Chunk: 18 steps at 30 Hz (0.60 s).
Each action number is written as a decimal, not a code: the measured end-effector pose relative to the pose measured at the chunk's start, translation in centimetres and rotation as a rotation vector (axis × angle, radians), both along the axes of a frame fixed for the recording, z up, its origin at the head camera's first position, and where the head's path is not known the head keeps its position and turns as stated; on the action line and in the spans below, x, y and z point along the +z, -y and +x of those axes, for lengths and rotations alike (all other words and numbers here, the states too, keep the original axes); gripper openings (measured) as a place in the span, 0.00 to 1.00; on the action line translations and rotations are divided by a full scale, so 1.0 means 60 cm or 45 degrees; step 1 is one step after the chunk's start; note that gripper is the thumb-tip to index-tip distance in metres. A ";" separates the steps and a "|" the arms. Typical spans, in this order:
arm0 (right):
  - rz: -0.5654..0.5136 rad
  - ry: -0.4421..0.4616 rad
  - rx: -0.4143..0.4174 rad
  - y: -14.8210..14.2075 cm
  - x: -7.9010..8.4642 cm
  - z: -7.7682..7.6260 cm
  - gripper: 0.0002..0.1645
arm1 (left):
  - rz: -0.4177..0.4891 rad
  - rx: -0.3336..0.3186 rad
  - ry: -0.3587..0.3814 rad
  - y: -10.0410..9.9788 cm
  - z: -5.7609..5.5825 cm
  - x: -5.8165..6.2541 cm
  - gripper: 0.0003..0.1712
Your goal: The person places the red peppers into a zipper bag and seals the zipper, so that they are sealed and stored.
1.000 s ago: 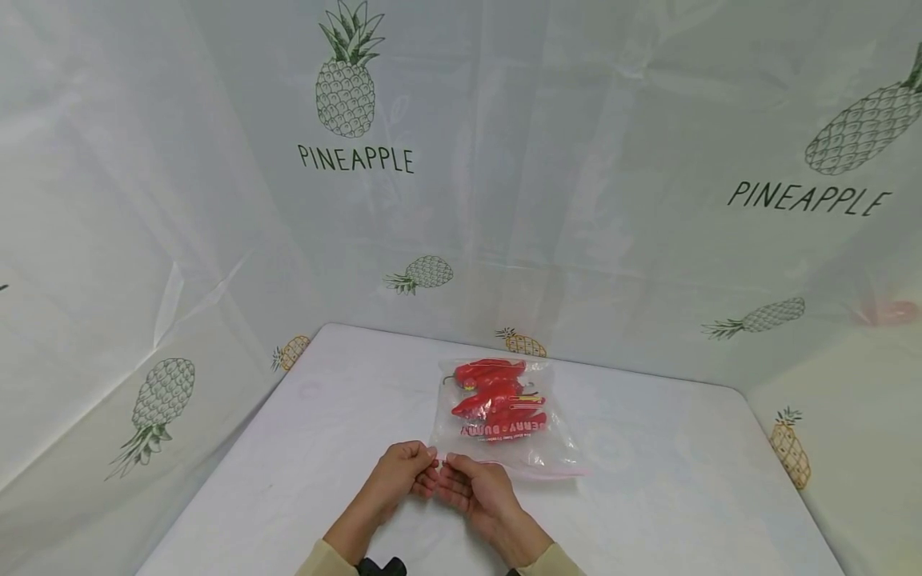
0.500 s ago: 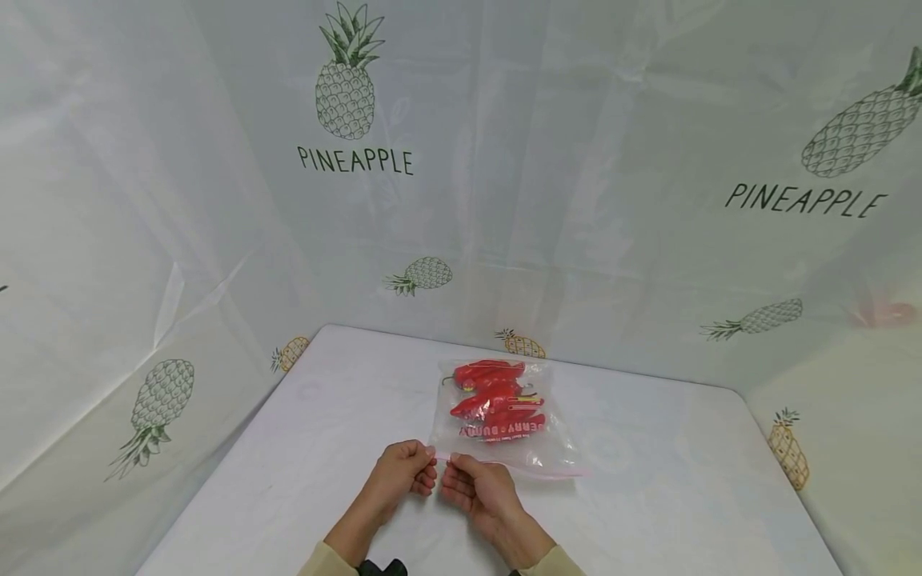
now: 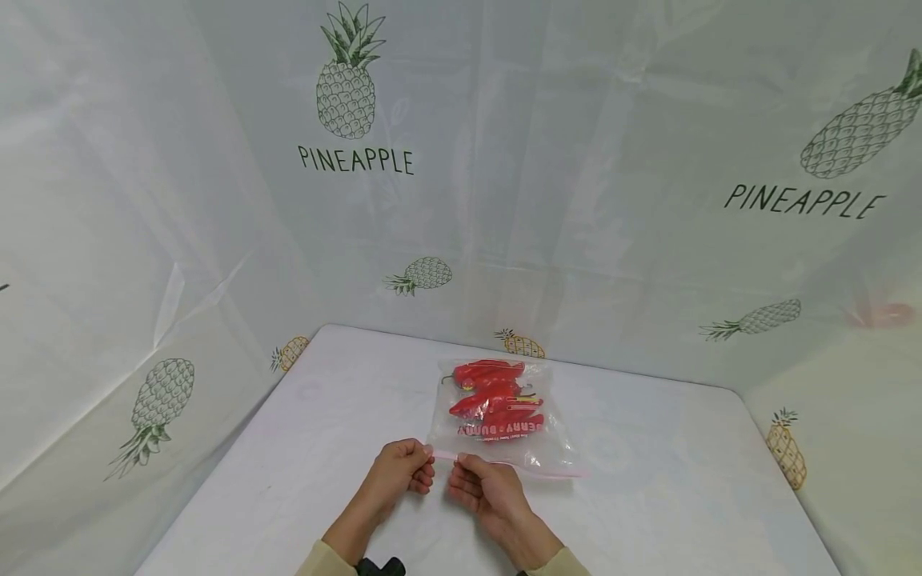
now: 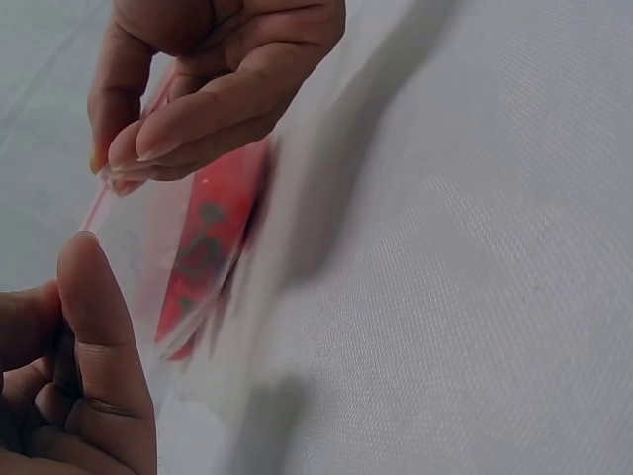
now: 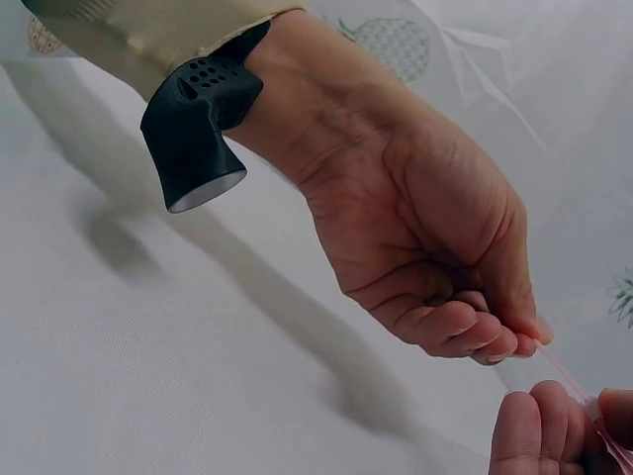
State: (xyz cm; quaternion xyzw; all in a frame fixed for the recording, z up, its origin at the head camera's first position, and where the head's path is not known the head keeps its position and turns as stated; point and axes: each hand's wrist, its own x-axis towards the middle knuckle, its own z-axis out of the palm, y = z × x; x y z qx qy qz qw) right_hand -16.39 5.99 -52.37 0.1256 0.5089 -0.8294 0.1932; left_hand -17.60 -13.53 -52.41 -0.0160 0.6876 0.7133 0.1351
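Note:
A clear zip-lock bag (image 3: pixel 558 452) lies on the white table with several long red peppers (image 3: pixel 497 392) inside. Along its near edge runs a pink zip strip (image 3: pixel 540 474). At the left corner of that edge, my left hand (image 3: pixel 399 470) pinches the strip between thumb and forefinger. A short way to the right, my right hand (image 3: pixel 493 492) pinches the same strip, its other fingers curled beneath. In the left wrist view a stretch of pink strip (image 4: pixel 95 213) shows between both hands. Whether the zip is fastened under the fingers is hidden.
The white tabletop (image 3: pixel 648 472) spreads around the bag. Behind and on both sides hangs a pale curtain (image 3: pixel 576 200) printed with pineapples. A black wrist mount (image 5: pixel 193 129) sits on my left forearm.
My right hand has slid a little to the right along the pink strip, widening the gap between the hands. The left hand stays at the corner, and the bag barely shifts.

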 end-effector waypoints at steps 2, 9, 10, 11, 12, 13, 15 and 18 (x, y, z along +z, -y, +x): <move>-0.006 -0.011 -0.002 -0.002 0.002 0.001 0.11 | -0.002 -0.003 -0.001 0.000 0.000 0.001 0.15; -0.009 0.003 0.000 -0.012 -0.001 0.002 0.12 | -0.005 -0.001 -0.005 0.003 -0.001 0.001 0.16; -0.005 0.009 -0.002 -0.013 0.000 0.002 0.13 | -0.006 0.002 -0.004 0.003 -0.002 0.002 0.15; -0.002 0.012 -0.006 -0.015 -0.001 0.002 0.13 | -0.009 0.003 -0.003 0.003 -0.002 0.002 0.15; 0.001 0.021 -0.012 -0.016 0.000 0.002 0.13 | -0.014 0.004 -0.003 0.004 -0.002 0.001 0.15; 0.006 0.024 -0.016 -0.017 -0.001 0.002 0.14 | -0.014 0.006 -0.001 0.004 -0.002 0.001 0.15; 0.015 0.029 -0.025 -0.020 -0.001 0.002 0.15 | -0.014 0.008 0.006 0.005 -0.002 0.001 0.14; 0.020 0.038 -0.027 -0.021 -0.002 0.003 0.17 | -0.011 -0.002 0.003 0.005 -0.001 0.000 0.15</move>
